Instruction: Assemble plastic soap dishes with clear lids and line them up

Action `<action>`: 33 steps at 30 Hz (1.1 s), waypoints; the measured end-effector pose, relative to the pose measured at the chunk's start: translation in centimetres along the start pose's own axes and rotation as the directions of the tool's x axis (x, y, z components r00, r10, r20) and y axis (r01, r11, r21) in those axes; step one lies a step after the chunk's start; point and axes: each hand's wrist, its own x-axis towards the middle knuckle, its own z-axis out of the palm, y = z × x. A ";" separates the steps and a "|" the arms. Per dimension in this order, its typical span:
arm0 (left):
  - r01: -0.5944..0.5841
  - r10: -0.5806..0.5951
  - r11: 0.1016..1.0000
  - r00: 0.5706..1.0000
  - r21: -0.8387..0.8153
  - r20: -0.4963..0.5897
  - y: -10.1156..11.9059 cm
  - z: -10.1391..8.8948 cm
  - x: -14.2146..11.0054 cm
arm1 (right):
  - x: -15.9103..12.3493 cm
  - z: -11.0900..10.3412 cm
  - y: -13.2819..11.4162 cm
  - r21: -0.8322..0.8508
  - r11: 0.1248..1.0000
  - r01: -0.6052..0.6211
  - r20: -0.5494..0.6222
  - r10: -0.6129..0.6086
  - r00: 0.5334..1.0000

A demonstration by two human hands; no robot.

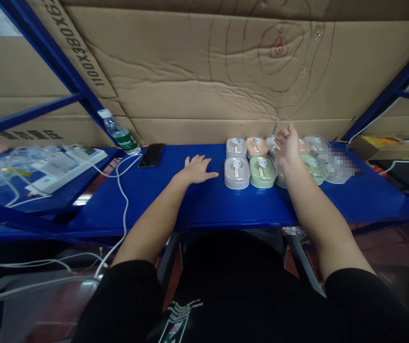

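Note:
My left hand rests palm down over the blue table, fingers spread and holding nothing. Just to its right stand small lidded containers in two rows. A lilac container and a green container are in the front row. Behind them sit another lilac container and a peach container. My right hand is raised above the row, fingers apart, with nothing seen in it. Hand and forearm partly hide the containers beneath. Farther right is another green container.
A phone and a water bottle lie left of my left hand. A white cable crosses the blue table. Cardboard with red rings stands behind. Blue frame posts flank it. A white power strip lies left.

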 end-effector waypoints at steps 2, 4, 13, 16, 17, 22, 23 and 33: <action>-0.011 0.011 1.000 1.000 -0.016 -0.021 -0.2 0.2 0.2 | -0.3 0.5 -0.2 -0.009 0.999 0.038 -0.011 -0.038 0.999; -0.029 0.028 0.999 0.998 -0.032 -0.048 -0.4 0.4 0.3 | -1.0 1.1 -0.5 -0.072 0.984 0.162 0.004 -0.162 0.987; -0.047 0.042 0.997 0.996 -0.056 -0.081 0.0 0.2 0.1 | -11.0 4.6 -3.3 -0.613 0.270 0.742 0.681 -0.296 0.670; -0.035 0.030 0.998 0.996 -0.051 -0.085 0.0 0.2 0.1 | -13.6 5.5 -3.6 -0.582 0.134 0.802 0.787 -0.157 0.597; -0.032 0.028 0.998 0.996 -0.049 -0.087 -0.1 0.3 0.2 | -14.0 5.7 -3.6 -0.569 0.117 0.814 0.804 -0.131 0.580; -0.043 0.029 0.996 0.984 -0.079 -0.175 -1.0 0.3 0.5 | -13.9 5.5 -3.6 -0.372 0.251 0.893 0.918 -0.042 0.394; -0.050 0.028 0.994 0.977 -0.099 -0.211 -1.2 0.2 0.6 | -13.7 5.5 -3.6 -0.319 0.292 0.902 0.940 -0.024 0.340; -0.310 0.258 0.780 0.951 -0.543 -0.171 -1.1 -1.0 0.0 | -13.3 5.6 -2.7 -0.337 0.333 0.881 0.921 -0.076 0.381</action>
